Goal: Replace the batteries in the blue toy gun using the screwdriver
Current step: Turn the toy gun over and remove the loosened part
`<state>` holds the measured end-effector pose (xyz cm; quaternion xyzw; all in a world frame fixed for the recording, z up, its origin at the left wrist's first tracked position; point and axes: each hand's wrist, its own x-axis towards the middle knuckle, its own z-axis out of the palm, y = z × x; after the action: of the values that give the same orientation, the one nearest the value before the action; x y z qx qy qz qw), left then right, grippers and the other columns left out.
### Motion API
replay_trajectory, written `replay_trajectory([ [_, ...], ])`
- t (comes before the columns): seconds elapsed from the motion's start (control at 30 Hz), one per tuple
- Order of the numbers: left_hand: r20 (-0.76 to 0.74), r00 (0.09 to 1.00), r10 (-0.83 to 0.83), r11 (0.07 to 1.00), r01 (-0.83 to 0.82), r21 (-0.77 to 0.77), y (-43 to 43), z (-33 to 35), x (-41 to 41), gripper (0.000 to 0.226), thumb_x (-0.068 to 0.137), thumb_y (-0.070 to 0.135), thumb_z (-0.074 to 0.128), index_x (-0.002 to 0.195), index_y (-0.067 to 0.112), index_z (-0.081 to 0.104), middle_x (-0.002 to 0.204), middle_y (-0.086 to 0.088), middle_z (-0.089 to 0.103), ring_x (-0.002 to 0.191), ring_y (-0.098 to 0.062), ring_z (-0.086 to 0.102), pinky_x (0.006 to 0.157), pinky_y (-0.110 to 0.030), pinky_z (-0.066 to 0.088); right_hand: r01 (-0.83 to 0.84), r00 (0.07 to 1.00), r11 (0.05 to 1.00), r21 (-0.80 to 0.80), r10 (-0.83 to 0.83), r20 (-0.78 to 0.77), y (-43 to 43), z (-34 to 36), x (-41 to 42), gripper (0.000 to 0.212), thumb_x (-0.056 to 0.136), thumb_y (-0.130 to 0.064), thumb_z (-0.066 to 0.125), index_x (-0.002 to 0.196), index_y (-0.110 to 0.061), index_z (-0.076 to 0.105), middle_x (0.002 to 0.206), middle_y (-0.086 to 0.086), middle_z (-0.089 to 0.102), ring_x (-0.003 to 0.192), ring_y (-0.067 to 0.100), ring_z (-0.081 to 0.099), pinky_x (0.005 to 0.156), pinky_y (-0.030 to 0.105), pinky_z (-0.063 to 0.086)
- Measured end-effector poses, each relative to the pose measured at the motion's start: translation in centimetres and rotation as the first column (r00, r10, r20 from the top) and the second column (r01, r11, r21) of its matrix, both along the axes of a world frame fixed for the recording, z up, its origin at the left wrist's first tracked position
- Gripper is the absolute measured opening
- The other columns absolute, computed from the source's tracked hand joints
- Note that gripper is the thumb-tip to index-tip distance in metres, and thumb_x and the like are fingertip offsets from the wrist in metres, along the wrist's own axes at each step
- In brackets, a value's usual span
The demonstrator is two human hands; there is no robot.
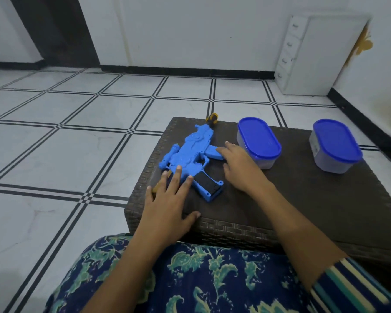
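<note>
The blue toy gun (191, 154) lies flat on the left part of a low brown woven table (303, 199), its black-sided grip pointing toward me. A yellow-and-black screwdriver handle (212, 118) shows just beyond the gun at the table's far edge. My left hand (169, 199) rests flat with spread fingers, fingertips on the gun's near side, and partly covers the gun's yellow muzzle end. My right hand (239, 168) lies palm down beside the gun, fingertips touching its blue stock. Neither hand grips anything.
Two clear tubs with blue lids stand on the table: one (259, 142) close to my right hand, another (335, 145) at the far right. A white drawer cabinet (307, 57) stands against the wall. Tiled floor surrounds the table; my patterned lap is below.
</note>
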<state>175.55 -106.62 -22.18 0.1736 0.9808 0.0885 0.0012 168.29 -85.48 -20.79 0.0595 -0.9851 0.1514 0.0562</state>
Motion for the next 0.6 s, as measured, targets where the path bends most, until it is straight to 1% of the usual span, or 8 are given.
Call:
replay_trajectory([
  [0.1, 0.005, 0.994, 0.109, 0.993, -0.109, 0.043, -0.1, -0.5, 0.4, 0.088, 0.084, 0.07, 0.044, 0.152, 0.034, 0.004, 0.16, 0.001, -0.017, 0.148, -0.031, -0.006, 0.119, -0.052, 0.007, 0.005, 1.0, 0.999, 0.032, -0.006, 0.03, 0.2, -0.3, -1.5, 0.058, 0.098, -0.012, 0.053, 0.151, -0.017, 0.029, 0.159, 0.013, 0.025, 0.146, 0.03, 0.024, 0.116, 0.042, 0.028],
  [0.17, 0.037, 0.982, 0.185, 0.982, -0.186, 0.043, -0.3, -0.7, 0.4, 0.09, 0.081, 0.075, 0.041, 0.151, 0.036, 0.002, 0.16, 0.001, -0.017, 0.148, -0.032, -0.006, 0.117, -0.054, 0.009, 0.008, 0.998, 0.999, 0.049, -0.011, 0.066, 0.4, -0.5, -2.3, 0.059, 0.099, -0.016, 0.053, 0.152, -0.017, 0.026, 0.158, 0.014, 0.028, 0.144, 0.03, 0.026, 0.116, 0.042, 0.029],
  [0.2, 0.06, 0.977, 0.205, 0.976, -0.209, 0.064, -0.4, -0.8, 0.4, 0.088, 0.082, 0.074, 0.041, 0.151, 0.036, 0.003, 0.161, 0.001, -0.015, 0.148, -0.033, -0.004, 0.117, -0.053, 0.01, 0.011, 0.997, 0.999, 0.051, -0.015, 0.079, 0.5, -0.6, -2.6, 0.059, 0.099, -0.016, 0.053, 0.152, -0.018, 0.026, 0.156, 0.013, 0.031, 0.142, 0.03, 0.029, 0.114, 0.042, 0.03],
  [0.3, 0.064, 0.977, 0.204, 0.968, -0.211, 0.137, -0.8, -0.8, -0.1, 0.079, 0.087, 0.063, 0.047, 0.152, 0.032, 0.015, 0.162, -0.003, 0.004, 0.144, -0.032, 0.016, 0.117, -0.042, 0.021, 0.021, 0.995, 0.999, 0.027, -0.023, 0.097, 0.6, -0.9, -3.3, 0.057, 0.098, -0.012, 0.053, 0.149, -0.02, 0.031, 0.144, 0.012, 0.042, 0.128, 0.03, 0.042, 0.104, 0.043, 0.042],
  [0.37, 0.036, 0.979, 0.199, 0.97, -0.202, 0.135, -0.9, -0.5, -0.2, 0.075, 0.087, 0.057, 0.052, 0.151, 0.031, 0.023, 0.161, -0.005, 0.014, 0.138, -0.031, 0.029, 0.112, -0.039, 0.029, 0.011, 0.995, 0.999, 0.039, -0.015, 0.099, 0.5, -0.8, -3.5, 0.056, 0.097, -0.01, 0.053, 0.148, -0.021, 0.032, 0.139, 0.012, 0.044, 0.123, 0.03, 0.045, 0.1, 0.042, 0.045],
  [0.43, 0.019, 0.981, 0.195, 0.971, -0.196, 0.138, -0.7, 0.1, -0.3, 0.072, 0.085, 0.054, 0.056, 0.148, 0.03, 0.031, 0.159, -0.005, 0.022, 0.133, -0.029, 0.039, 0.107, -0.038, 0.035, 0.003, 0.996, 0.998, 0.059, -0.008, 0.084, 0.6, -0.7, -3.7, 0.057, 0.097, -0.008, 0.052, 0.149, -0.02, 0.03, 0.14, 0.012, 0.042, 0.122, 0.03, 0.044, 0.098, 0.042, 0.045],
  [0.53, -0.036, 0.979, 0.199, 0.958, -0.186, 0.218, -0.3, 1.1, -0.1, 0.069, 0.076, 0.06, 0.058, 0.138, 0.029, 0.051, 0.149, -0.002, 0.043, 0.124, -0.024, 0.053, 0.097, -0.035, 0.045, -0.016, 1.0, 0.998, 0.056, 0.015, 0.005, 0.7, -0.3, -3.7, 0.056, 0.095, -0.001, 0.051, 0.147, -0.017, 0.036, 0.14, 0.013, 0.041, 0.121, 0.033, 0.043, 0.094, 0.042, 0.045],
  [0.6, -0.064, 0.977, 0.204, 0.938, -0.177, 0.298, 0.0, 1.8, 0.4, 0.073, 0.069, 0.066, 0.047, 0.128, 0.026, 0.061, 0.137, -0.001, 0.057, 0.119, -0.021, 0.058, 0.096, -0.035, 0.047, -0.031, 0.997, 0.999, 0.032, 0.033, -0.067, 0.9, 0.5, -3.8, 0.053, 0.092, 0.003, 0.051, 0.141, -0.014, 0.044, 0.141, 0.013, 0.041, 0.121, 0.035, 0.041, 0.092, 0.043, 0.046],
])
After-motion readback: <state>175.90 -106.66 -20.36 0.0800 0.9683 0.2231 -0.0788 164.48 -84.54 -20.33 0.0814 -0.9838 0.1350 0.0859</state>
